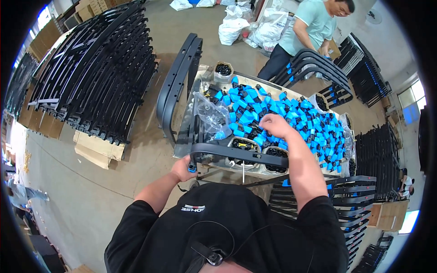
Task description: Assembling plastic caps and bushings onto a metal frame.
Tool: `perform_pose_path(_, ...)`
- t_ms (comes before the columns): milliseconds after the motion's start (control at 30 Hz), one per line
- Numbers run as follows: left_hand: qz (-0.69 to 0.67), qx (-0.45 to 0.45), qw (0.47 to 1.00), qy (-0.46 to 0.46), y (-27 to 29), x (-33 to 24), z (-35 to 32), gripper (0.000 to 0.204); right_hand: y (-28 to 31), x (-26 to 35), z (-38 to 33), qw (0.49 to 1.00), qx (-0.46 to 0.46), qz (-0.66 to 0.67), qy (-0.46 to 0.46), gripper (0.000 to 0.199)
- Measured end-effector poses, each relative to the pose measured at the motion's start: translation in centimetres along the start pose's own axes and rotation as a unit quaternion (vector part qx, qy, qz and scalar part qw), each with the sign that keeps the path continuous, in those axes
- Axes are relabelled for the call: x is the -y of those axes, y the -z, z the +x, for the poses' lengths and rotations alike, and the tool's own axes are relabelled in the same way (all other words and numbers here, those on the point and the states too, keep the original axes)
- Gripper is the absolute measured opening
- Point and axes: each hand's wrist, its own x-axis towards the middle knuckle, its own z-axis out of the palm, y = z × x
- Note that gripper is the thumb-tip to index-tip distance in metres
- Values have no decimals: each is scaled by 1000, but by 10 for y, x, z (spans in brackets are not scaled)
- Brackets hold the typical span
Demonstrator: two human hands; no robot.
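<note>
My left hand is closed round the near left end of a curved black metal bar, where a bit of blue shows below the fingers. The bar lies along the near edge of the worktable and passes close to my right forearm. Over the pile of blue and black plastic end caps is my right hand, its fingers curled together. Whatever they may hold is hidden. Near the bar stand two tubs of small dark parts, one tub with something yellow in it, the other partly behind the bar.
A clear plastic bag lies left of the caps. Black curved bars lean at the table's left end. Across the table a co-worker handles more black bars. A tall stack of frames stands left; others lie near right.
</note>
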Motion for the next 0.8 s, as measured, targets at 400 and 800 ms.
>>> perform_pose_path(400, -44, 6, 998, -52, 87, -106, 132, 28, 13, -29, 17, 992, 34, -102, -73, 36)
perform_pose_path(800, 319, 153, 934, -43, -8, -98, 293, 29, 21, -35, 9, 983, 50, -143, -99, 44)
